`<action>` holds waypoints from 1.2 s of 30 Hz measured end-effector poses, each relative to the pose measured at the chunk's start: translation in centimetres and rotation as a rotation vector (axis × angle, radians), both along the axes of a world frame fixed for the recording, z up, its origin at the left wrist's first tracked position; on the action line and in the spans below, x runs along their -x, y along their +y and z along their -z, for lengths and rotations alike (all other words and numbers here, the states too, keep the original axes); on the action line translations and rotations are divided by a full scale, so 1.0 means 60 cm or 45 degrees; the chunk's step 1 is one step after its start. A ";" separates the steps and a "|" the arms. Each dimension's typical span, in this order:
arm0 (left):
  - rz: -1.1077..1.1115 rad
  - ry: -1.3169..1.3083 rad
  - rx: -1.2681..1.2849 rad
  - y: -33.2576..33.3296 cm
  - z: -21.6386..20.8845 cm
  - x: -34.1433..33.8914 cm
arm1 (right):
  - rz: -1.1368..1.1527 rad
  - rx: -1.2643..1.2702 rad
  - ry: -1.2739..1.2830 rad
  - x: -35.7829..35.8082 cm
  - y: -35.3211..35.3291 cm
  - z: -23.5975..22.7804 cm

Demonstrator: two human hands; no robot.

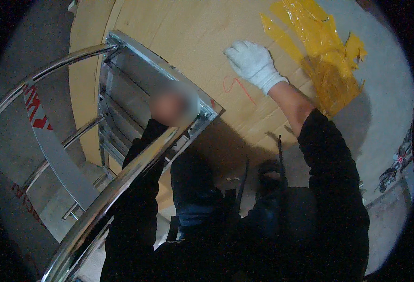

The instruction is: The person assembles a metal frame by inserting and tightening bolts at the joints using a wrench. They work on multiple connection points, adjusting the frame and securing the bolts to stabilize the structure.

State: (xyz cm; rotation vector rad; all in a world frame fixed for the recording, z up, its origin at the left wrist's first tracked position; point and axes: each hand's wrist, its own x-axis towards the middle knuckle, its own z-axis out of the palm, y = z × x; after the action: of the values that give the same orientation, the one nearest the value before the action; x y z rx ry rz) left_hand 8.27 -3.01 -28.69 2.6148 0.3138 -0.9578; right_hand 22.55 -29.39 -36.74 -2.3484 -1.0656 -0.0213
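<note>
A metal frame (pixel 146 54) with curved chrome tubes (pixel 70 58) stands to my left, its corner over a sheet of tan cardboard (pixel 193 28). My left forearm reaches up among the tubes. At its end, my left hand (pixel 169 105) lies at the frame's corner under a blurred patch that hides its fingers. In a white knitted glove, my right hand (pixel 254 63) is over the cardboard with its fingers curled in. Anything inside that grip is hidden. Just below it, a thin red pen mark (pixel 237 87) shows on the cardboard.
Yellow packing tape (pixel 319 37) lies crumpled across the cardboard's right side. Between the chrome tubes runs a grey strip (pixel 61 155) with red markings. Grey floor (pixel 380 61) shows at the right, with a dark tangled bundle (pixel 397 162). My legs (pixel 193 202) are below.
</note>
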 end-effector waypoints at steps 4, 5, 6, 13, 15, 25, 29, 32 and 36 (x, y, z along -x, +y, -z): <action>-0.229 -0.123 0.142 -0.013 -0.008 0.002 | 0.012 -0.040 -0.006 -0.002 -0.003 0.000; -0.177 -0.195 0.157 -0.017 -0.010 0.000 | 0.017 -0.076 -0.022 -0.002 -0.001 0.001; -0.072 -0.247 0.146 -0.018 -0.013 -0.003 | 0.023 -0.112 -0.038 -0.002 -0.001 0.002; 0.360 -0.197 -0.126 -0.011 -0.002 -0.006 | 0.004 0.011 0.015 -0.002 -0.002 -0.002; 0.351 -0.197 -0.164 -0.010 -0.005 -0.003 | -0.006 0.007 0.025 -0.003 -0.002 -0.002; 0.266 -0.190 -0.147 -0.002 0.005 0.003 | 0.010 0.003 0.027 -0.001 0.000 -0.001; 0.238 -0.189 -0.129 0.000 0.006 0.005 | 0.016 0.023 0.026 0.000 -0.001 -0.005; 0.216 -0.190 -0.118 0.003 0.006 0.005 | 0.014 0.023 0.027 0.000 0.001 0.000; 0.211 -0.205 -0.090 0.005 0.012 0.006 | 0.006 0.004 0.022 -0.001 -0.002 0.001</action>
State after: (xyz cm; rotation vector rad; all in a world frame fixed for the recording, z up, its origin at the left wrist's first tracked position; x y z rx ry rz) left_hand 7.88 -2.69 -29.44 2.7967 0.0933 -0.7929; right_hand 22.63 -29.50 -36.78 -2.3501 -1.0527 -0.0013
